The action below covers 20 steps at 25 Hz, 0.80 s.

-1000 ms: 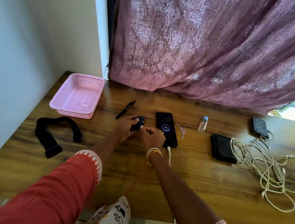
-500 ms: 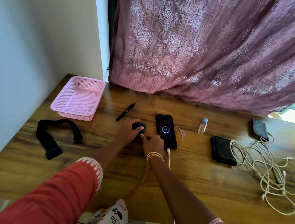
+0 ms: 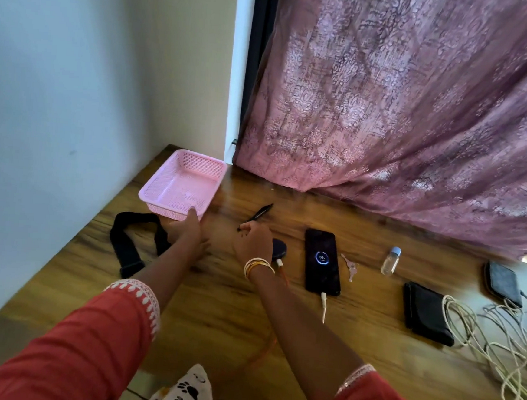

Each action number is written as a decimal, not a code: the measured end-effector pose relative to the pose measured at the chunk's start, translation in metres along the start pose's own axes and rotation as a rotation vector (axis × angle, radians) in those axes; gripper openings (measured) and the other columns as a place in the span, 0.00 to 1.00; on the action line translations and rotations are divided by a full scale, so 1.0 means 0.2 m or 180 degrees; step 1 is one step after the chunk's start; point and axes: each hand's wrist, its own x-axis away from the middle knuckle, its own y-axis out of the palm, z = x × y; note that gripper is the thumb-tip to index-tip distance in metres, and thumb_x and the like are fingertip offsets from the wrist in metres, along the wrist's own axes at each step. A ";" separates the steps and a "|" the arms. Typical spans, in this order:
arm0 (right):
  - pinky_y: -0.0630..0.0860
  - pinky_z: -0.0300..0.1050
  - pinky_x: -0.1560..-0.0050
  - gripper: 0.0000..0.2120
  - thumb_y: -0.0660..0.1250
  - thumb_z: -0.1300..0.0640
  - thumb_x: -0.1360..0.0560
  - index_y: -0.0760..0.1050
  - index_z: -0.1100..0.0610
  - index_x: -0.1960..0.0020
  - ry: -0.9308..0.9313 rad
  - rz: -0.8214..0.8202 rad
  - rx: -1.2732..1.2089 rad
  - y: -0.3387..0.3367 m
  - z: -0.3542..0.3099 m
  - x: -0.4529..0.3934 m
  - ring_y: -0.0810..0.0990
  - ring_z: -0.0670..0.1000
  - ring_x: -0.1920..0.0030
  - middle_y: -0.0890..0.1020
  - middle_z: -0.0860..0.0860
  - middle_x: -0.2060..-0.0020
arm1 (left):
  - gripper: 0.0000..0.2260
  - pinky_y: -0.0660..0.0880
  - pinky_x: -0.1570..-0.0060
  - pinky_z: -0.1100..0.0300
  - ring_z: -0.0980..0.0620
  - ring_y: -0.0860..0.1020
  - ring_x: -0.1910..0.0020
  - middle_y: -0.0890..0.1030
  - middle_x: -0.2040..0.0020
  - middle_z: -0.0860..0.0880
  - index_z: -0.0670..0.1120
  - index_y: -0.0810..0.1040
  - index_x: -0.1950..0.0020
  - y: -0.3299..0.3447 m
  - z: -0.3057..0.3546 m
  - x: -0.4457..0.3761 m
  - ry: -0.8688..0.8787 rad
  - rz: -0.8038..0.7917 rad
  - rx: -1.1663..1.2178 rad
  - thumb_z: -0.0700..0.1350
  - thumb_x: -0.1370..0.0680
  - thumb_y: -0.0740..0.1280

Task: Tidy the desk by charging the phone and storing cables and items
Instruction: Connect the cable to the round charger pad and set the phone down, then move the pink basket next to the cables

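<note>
My left hand (image 3: 187,229) reaches to the near corner of the pink basket (image 3: 163,208), thumb against its wall. My right hand (image 3: 252,240) hovers over the desk, fingers loosely bent and fingertips at the near end of the black pen (image 3: 259,213); no grip shows. Just right of that hand a round black device (image 3: 280,248) lies on the desk with an orange cable (image 3: 262,354) plugged in. The black phone (image 3: 322,261) lies flat, its screen showing a charging ring and a white cable (image 3: 324,302) in its near end.
A black strap (image 3: 126,246) lies left of my left arm. Keys (image 3: 350,267), a small clear bottle (image 3: 390,261), a black wallet (image 3: 426,313), a dark case (image 3: 501,283) and tangled white cables (image 3: 496,347) fill the right side. The curtain (image 3: 388,115) hangs behind.
Both hands let go of the round black device, which now lies on the desk. My left hand moved left to the basket and my right hand went toward the pen. The view shifted left.
</note>
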 end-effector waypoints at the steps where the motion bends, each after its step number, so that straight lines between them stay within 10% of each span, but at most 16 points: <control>1: 0.77 0.53 0.45 0.12 0.63 0.56 0.28 0.79 0.57 0.47 -0.0015 -0.0028 -0.0041 0.03 -0.01 0.00 0.78 0.55 0.48 0.79 0.56 0.48 | 0.22 0.81 0.57 0.45 0.42 0.79 0.50 0.76 0.42 0.44 0.44 0.69 0.33 -0.02 0.03 -0.02 -0.0182 -0.0078 0.0103 0.51 0.23 0.67; 8: 0.77 0.52 0.44 0.12 0.64 0.50 0.27 0.79 0.54 0.48 0.0182 -0.0218 -0.0494 0.08 -0.06 0.01 0.80 0.52 0.50 0.83 0.52 0.51 | 0.10 0.80 0.52 0.53 0.47 0.78 0.51 0.75 0.53 0.46 0.43 0.71 0.44 -0.03 0.13 0.05 -0.0288 -0.0208 0.0109 0.40 0.24 0.67; 12: 0.72 0.56 0.35 0.30 0.62 0.37 0.27 0.66 0.51 0.30 0.0803 -0.0816 -0.1584 0.02 -0.15 -0.06 0.75 0.55 0.38 0.74 0.52 0.35 | 0.09 0.81 0.55 0.51 0.47 0.82 0.57 0.82 0.55 0.45 0.43 0.77 0.51 0.01 0.01 0.10 0.0146 -0.0394 -0.0002 0.46 0.29 0.67; 16: 0.76 0.56 0.45 0.17 0.67 0.54 0.25 0.67 0.53 0.39 0.0683 -0.0628 -0.2222 -0.07 -0.10 -0.07 0.80 0.58 0.48 0.79 0.59 0.44 | 0.08 0.82 0.57 0.45 0.45 0.83 0.63 0.83 0.64 0.44 0.45 0.78 0.67 0.07 -0.11 0.25 0.0507 -0.0587 -0.0204 0.49 0.36 0.70; 20: 0.79 0.55 0.51 0.11 0.65 0.61 0.29 0.73 0.55 0.47 0.0707 -0.0061 -0.2612 -0.25 0.09 0.01 0.81 0.60 0.50 0.82 0.60 0.49 | 0.15 0.81 0.56 0.44 0.44 0.83 0.60 0.84 0.60 0.43 0.39 0.82 0.58 0.14 -0.22 0.45 0.0637 -0.0866 -0.0404 0.50 0.36 0.70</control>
